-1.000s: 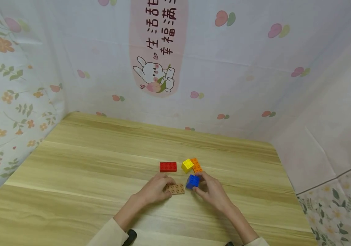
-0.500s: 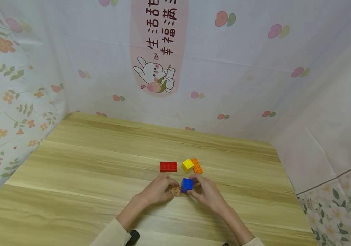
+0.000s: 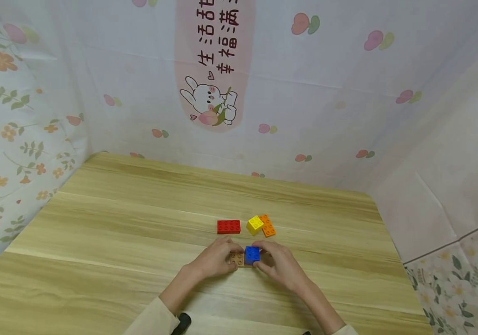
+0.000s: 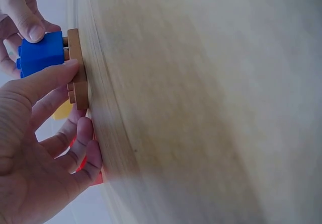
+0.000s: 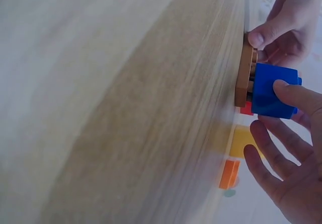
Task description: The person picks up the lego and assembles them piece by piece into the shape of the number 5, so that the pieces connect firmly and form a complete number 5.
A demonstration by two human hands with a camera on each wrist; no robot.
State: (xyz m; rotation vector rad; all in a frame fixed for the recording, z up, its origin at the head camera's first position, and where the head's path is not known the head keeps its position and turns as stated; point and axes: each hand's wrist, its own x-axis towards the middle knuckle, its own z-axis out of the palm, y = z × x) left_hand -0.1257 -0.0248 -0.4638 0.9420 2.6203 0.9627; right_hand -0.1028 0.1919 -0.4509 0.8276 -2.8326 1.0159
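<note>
My left hand pinches the left end of a flat brown toy building brick that lies on the table. With thumb and fingers my right hand holds a square blue building brick over the brown one's right end. In the left wrist view, the brown brick's studs show beneath the blue brick. A narrow gap also shows between the blue brick and the brown brick in the right wrist view, so the blue one looks not fully seated.
Behind the hands lie a red brick, a yellow square brick and a flat orange brick, the last two side by side. The wooden table ends at a patterned cloth at the back.
My right hand has carried the blue brick leftward, from beside the brown brick to over its right end. The brown brick has shifted slightly right with my left hand.
</note>
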